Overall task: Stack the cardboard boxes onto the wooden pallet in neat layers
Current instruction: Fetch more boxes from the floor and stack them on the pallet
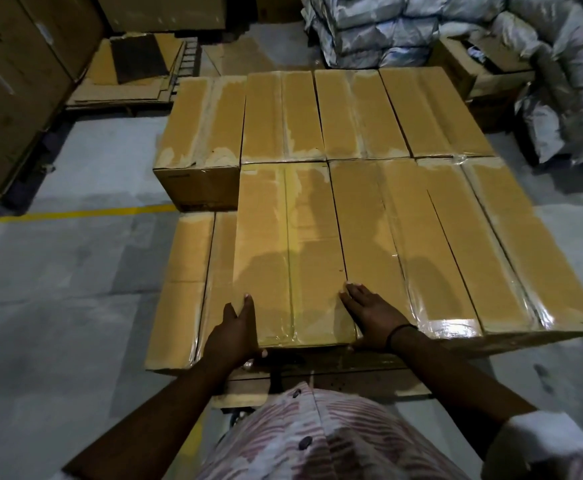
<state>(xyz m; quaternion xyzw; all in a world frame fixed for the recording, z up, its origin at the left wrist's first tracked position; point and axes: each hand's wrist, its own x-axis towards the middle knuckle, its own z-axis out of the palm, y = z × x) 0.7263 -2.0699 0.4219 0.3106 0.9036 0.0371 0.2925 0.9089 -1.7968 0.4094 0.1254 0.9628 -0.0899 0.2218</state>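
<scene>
Box (pixel 293 251) in hand sits on the upper layer, near-left slot. Its long side touches the neighbour box (pixel 380 244) on the right, with the lower box (pixel 179 289) showing beside it on the left and the pallet (pixel 248 389) edge visible beneath. Left hand (pixel 234 332) is flat against the near-left corner, fingers straight along the side. Right hand (pixel 373 317) is spread on top of the near-right corner. Looks stiff, probably heavy for its length. Tape is glossy — likely slick. Hold at the end corners or under the end edge — slide rather than lift.
</scene>
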